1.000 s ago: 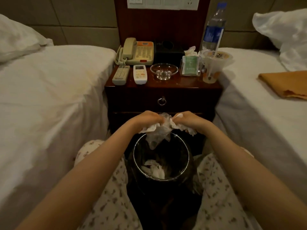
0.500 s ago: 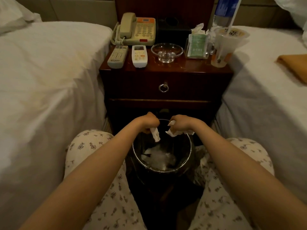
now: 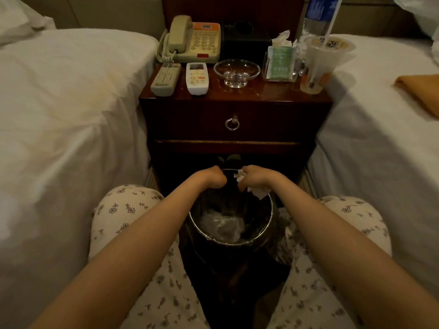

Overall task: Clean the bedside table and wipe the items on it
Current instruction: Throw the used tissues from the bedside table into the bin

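I sit facing a dark wooden bedside table point(image 3: 261, 95). On it are a beige phone point(image 3: 194, 41), a grey remote point(image 3: 166, 78), a white remote point(image 3: 197, 78), a glass ashtray point(image 3: 236, 72), a green tissue pack point(image 3: 280, 61), a black box point(image 3: 244, 36), a drink cup with a straw point(image 3: 318, 65) and a water bottle point(image 3: 317, 13). Both hands hover over a black bin point(image 3: 270, 217) between my knees. My right hand point(image 3: 255, 178) grips crumpled white tissue point(image 3: 257, 193). My left hand point(image 3: 211, 179) is curled with nothing visible in it. Crumpled waste point(image 3: 221, 225) lies in the bin.
White beds flank the table, one on the left point(image 3: 71, 115) and one on the right point(image 3: 380, 138). A folded orange cloth point(image 3: 422, 91) lies on the right bed. The table's drawer has a ring pull point(image 3: 232, 124). My knees hem in the bin.
Both hands dropped toward the bin and parted. The clear wrapper and the scrap in my left hand fell in. My head leaned closer to the table.
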Motion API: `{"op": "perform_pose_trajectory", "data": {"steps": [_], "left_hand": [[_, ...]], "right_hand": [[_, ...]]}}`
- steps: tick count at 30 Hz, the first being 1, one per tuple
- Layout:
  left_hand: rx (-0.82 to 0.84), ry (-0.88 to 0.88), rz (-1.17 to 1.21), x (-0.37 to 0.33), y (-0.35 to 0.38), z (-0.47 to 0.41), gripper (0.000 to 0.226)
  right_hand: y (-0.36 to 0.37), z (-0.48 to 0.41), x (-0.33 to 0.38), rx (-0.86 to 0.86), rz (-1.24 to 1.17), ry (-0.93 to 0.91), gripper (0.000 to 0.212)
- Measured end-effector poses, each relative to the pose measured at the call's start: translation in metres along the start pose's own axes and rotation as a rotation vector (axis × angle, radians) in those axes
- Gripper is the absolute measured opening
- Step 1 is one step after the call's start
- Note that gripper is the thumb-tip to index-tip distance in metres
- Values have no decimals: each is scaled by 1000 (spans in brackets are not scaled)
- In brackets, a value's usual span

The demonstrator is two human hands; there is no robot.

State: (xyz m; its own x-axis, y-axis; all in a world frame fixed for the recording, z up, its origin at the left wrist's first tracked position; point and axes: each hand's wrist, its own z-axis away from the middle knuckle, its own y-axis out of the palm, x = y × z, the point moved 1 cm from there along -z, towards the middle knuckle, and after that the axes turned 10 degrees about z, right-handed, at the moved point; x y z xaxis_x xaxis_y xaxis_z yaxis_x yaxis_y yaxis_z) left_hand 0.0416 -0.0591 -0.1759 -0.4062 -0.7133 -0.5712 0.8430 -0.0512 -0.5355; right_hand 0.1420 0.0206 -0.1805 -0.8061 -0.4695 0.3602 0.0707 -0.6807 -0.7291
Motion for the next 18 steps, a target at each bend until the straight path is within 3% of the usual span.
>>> {"op": "perform_pose_trajectory", "data": {"steps": [4,7,9,14,18], "left_hand": [[-20,-11,2,-1,-1,0,39],[-14,20,28,-5,-1,5,33],[-18,45,73,-10,-5,13,18],[-23,126,345,-40,-38,30,36],[-102,289,428,-88,-80,46,33]], "right_hand": [[-1,-3,3,1,-148,-22,73],[-1,-3,4,-63,-191,-23,69],[-5,-3,5,-170,-198,-38,59],[-46,10,9,-589,-364,-83,19],[-103,24,15,-763,-599,-111,20]]}}
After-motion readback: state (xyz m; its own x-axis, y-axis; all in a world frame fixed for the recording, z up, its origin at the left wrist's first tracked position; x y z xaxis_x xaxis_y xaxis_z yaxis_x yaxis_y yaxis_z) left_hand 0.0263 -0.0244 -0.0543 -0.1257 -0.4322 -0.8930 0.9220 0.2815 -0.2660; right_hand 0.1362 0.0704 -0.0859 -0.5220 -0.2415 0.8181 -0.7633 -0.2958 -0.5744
